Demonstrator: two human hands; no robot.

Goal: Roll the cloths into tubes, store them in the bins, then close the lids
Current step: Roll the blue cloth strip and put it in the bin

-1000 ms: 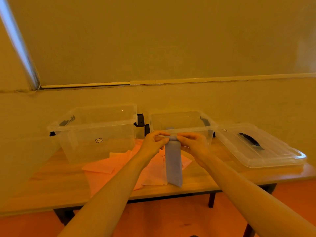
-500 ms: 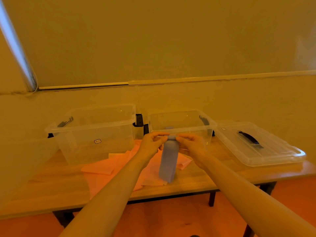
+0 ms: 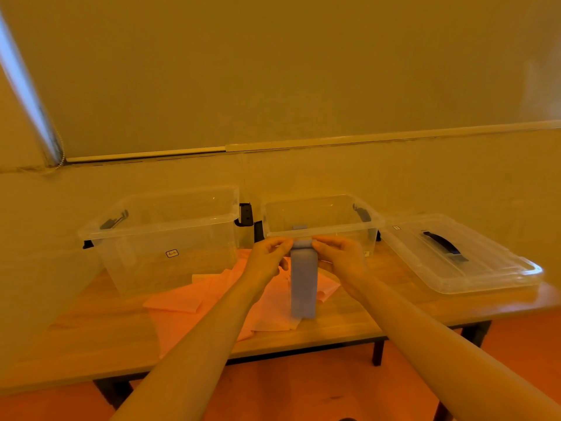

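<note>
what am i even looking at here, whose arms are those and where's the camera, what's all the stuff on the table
There is no machine here. The camera sits on a person's head and looks forward and down, so the two bare arms reaching in from the bottom are that person's own.

The left hand and right hand pinch the top of a blue cloth, which hangs down in a narrow strip between them.

Below is a wooden table. On it lie loose pink cloths. Behind them stand two clear plastic bins, both open: a larger left bin and a smaller right bin, which seems to hold something blue. A clear lid with a dark handle lies flat on the table to the right.
</note>
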